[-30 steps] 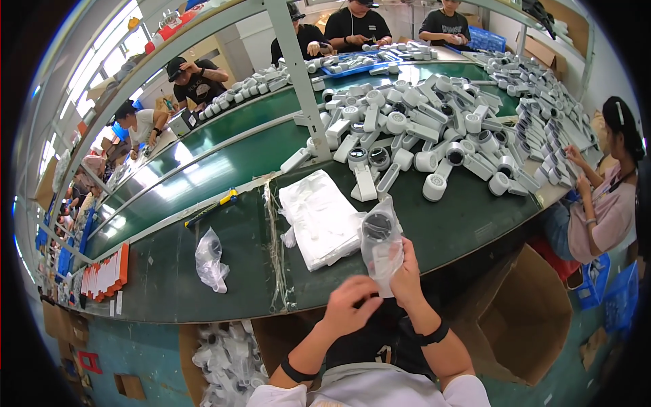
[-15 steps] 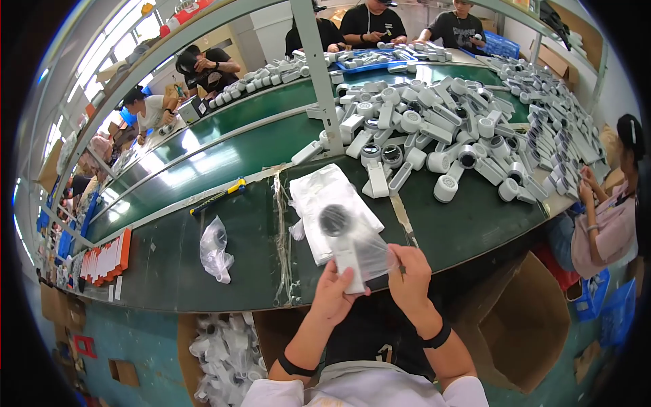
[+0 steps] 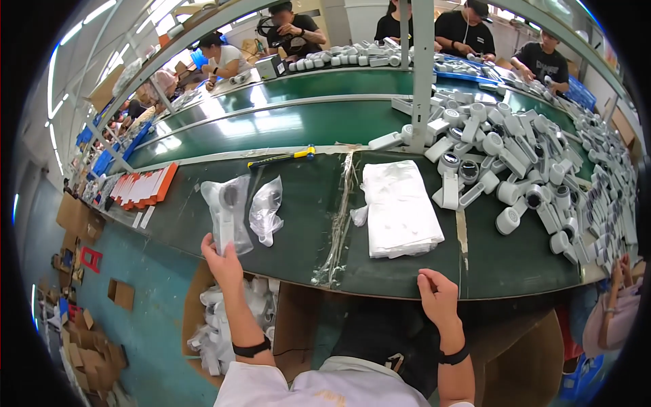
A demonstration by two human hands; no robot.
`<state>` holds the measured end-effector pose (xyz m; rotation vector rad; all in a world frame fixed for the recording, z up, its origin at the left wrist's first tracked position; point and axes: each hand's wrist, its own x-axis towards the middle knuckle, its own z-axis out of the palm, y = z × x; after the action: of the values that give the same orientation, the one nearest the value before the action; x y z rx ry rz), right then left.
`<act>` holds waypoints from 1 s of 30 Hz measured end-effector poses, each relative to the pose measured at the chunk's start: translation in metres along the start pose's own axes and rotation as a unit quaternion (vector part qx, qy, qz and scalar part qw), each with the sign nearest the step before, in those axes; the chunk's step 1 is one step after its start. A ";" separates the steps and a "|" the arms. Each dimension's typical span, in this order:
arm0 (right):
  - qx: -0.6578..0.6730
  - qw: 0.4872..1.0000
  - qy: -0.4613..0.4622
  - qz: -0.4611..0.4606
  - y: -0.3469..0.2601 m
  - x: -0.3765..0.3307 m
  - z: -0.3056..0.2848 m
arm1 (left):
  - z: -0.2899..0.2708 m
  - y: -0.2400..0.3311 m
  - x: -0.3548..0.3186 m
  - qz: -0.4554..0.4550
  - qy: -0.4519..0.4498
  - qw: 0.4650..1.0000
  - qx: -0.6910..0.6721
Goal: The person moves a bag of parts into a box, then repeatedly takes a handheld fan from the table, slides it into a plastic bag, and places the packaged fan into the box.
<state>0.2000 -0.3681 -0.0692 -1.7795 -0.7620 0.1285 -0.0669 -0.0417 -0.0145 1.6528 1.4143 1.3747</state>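
At the left part of the bench, my left hand (image 3: 225,263) grips the handle end of a white round-headed handheld device (image 3: 226,211) inside a clear plastic bag. The device's dark round face points up through the film. Just right of it lies a similar bagged device (image 3: 265,211), apart from my hand. My right hand (image 3: 441,298) hovers at the bench's front edge, fingers curled in and nothing visible in them. Beyond it, to the left, is a stack of white plastic bags (image 3: 401,210).
A large heap of unbagged devices (image 3: 502,156) covers the right side. A yellow-and-black hammer (image 3: 283,158) lies behind the bagged pieces, with an orange-edged stack (image 3: 146,186) far left. Below stands a cardboard box (image 3: 196,292) with bagged devices. Co-workers sit across the green conveyor (image 3: 271,125).
My left hand has carried the bagged device from above the bag stack to the bench's left part. The right hand has let go of the bag film. The view has turned left.
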 end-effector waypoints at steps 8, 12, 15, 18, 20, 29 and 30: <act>0.052 0.997 0.014 0.060 0.015 0.002 -0.004 | 0.053 -0.090 0.021 0.092 -0.048 0.983 0.151; -0.001 0.995 0.079 0.061 -0.002 0.010 -0.037 | 0.038 -0.023 0.007 0.143 -0.028 0.933 0.330; 0.002 0.961 0.262 0.087 0.021 0.044 -0.076 | 0.056 0.036 -0.015 0.270 -0.036 0.951 0.149; -0.235 0.918 0.315 0.061 0.043 0.085 -0.120 | 0.093 0.102 -0.064 0.340 -0.251 0.905 0.045; -0.358 0.883 0.304 0.016 0.078 0.104 -0.150 | 0.120 0.130 -0.093 0.353 -0.373 0.858 0.007; -0.530 0.846 0.034 0.047 0.115 0.155 -0.208 | 0.193 0.119 -0.139 0.473 -0.436 0.759 0.094; -0.530 0.846 0.019 0.044 0.119 0.158 -0.211 | 0.194 0.119 -0.139 0.475 -0.435 0.759 0.097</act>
<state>0.4699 -0.4717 -0.0550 -2.8561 -0.7751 -0.3460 0.1680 -0.1681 -0.0175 2.7992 0.1028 0.5870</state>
